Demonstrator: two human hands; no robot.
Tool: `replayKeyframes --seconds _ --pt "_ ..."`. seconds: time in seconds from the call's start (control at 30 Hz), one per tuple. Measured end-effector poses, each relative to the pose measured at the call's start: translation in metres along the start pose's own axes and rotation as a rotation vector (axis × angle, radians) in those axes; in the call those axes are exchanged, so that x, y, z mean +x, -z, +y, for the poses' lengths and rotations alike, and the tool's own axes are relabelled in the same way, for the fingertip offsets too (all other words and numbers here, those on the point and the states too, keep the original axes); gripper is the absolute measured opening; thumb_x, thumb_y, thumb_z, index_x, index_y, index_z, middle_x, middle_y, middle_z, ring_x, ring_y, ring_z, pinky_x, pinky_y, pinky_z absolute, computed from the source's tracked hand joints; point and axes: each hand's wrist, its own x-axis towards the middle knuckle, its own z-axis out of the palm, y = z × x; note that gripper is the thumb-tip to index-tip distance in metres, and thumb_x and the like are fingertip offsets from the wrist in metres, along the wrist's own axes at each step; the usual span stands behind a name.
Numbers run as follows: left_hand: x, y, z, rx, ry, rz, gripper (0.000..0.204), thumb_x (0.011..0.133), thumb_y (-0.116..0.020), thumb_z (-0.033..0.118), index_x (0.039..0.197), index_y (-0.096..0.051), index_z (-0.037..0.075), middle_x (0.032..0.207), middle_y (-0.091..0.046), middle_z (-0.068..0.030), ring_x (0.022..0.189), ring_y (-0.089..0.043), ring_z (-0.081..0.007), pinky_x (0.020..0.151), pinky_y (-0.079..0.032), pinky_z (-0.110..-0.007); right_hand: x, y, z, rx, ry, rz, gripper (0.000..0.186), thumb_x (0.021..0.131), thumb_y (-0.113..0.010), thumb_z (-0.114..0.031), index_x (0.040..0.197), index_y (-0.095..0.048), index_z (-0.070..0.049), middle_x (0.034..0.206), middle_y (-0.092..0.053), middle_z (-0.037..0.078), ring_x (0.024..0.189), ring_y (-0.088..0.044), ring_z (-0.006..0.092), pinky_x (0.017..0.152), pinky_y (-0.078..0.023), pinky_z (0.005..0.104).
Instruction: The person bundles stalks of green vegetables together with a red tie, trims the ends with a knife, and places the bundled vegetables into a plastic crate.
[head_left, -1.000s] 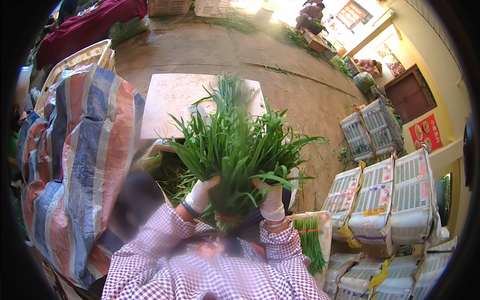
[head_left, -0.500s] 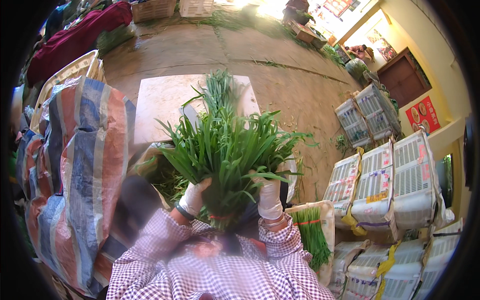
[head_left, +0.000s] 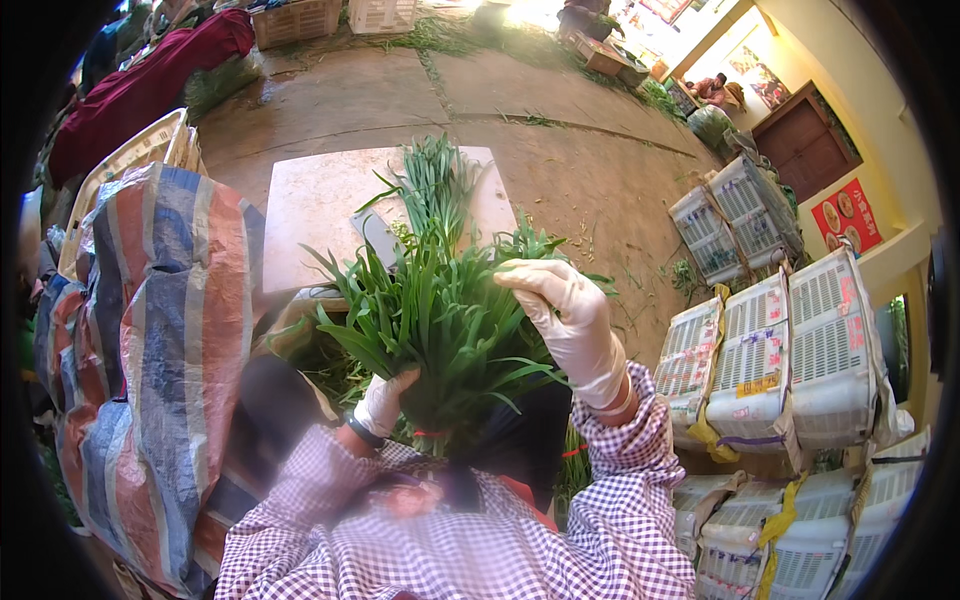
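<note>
A thick bunch of garlic chives (head_left: 440, 320), with long flat green leaves fanning outward, stands upright before my body. A red band (head_left: 432, 433) circles its lower stems. My left hand (head_left: 382, 402), in a white glove, is closed around the bunch's left side, its fingertips partly hidden by leaves. My right hand (head_left: 578, 325), also gloved, is raised by the bunch's upper right, fingers curled and pressed together among the leaf tips. Whether a leaf is pinched there is too unclear to tell.
A low white table (head_left: 315, 210) ahead carries more greens (head_left: 435, 180) and a flat grey object (head_left: 375, 238). A striped woven sack (head_left: 185, 340) stands at left. White slatted crates (head_left: 745, 360) are stacked at right. Another banded bunch (head_left: 574, 465) sits beside my right leg.
My right hand has let go of the bunch's lower right side and risen to the upper leaves. My left hand keeps its hold. The right arm now covers much of the other banded bunch.
</note>
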Motion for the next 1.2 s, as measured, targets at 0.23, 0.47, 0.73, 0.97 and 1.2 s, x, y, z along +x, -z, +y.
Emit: replayKeyframes --seconds 0.23,0.47,0.73,0.97,1.2 --pt "0.000 -0.006 0.001 0.020 -0.016 -0.021 0.050 0.094 -0.069 0.021 0.138 -0.056 0.000 0.130 -0.062 -0.0054 0.117 -0.057 -0.0176 0.105 -0.044 -0.033 0.017 0.008 0.027 -0.293 0.118 -0.467 0.021 0.089 -0.067 -0.016 0.109 -0.073 -0.011 0.096 -0.067 0.009 0.093 -0.068 0.0293 0.080 -0.056 0.0388" --pt "0.000 0.000 -0.005 -0.006 0.023 -0.015 0.050 0.093 -0.070 0.022 0.137 -0.057 0.001 0.128 -0.062 -0.0039 0.114 -0.057 -0.0161 0.102 -0.045 -0.032 0.013 0.006 0.031 -0.329 0.109 -0.543 0.016 0.087 -0.070 -0.016 0.102 -0.072 -0.011 0.090 -0.064 0.008 0.087 -0.066 0.0299 0.074 -0.055 0.0400" --pt "0.003 0.011 -0.012 0.001 0.043 -0.043 0.061 0.090 -0.075 0.028 0.142 -0.054 0.004 0.137 -0.062 -0.0088 0.122 -0.060 -0.0237 0.108 -0.046 -0.039 0.009 0.003 0.026 -0.290 0.126 -0.474 0.013 0.086 -0.073 -0.011 0.099 -0.072 -0.008 0.088 -0.067 0.008 0.084 -0.067 0.0302 0.072 -0.055 0.0386" --pt "0.001 0.010 -0.015 0.023 0.017 0.000 0.048 0.092 -0.070 0.022 0.134 -0.059 0.002 0.125 -0.062 -0.0043 0.114 -0.056 -0.0165 0.103 -0.044 -0.033 0.003 -0.003 0.027 -0.171 -0.034 -0.452 0.017 0.093 -0.064 -0.010 0.108 -0.072 -0.008 0.097 -0.072 0.012 0.090 -0.070 0.0311 0.078 -0.057 0.0389" --pt "-0.001 0.011 -0.011 -0.004 0.053 0.005 0.054 0.090 -0.074 0.025 0.136 -0.058 0.002 0.129 -0.064 -0.0075 0.117 -0.060 -0.0216 0.105 -0.047 -0.037 0.003 0.004 0.034 -0.142 -0.093 -0.497 0.022 0.093 -0.063 -0.008 0.114 -0.071 -0.007 0.105 -0.073 0.014 0.095 -0.071 0.0325 0.084 -0.057 0.0385"
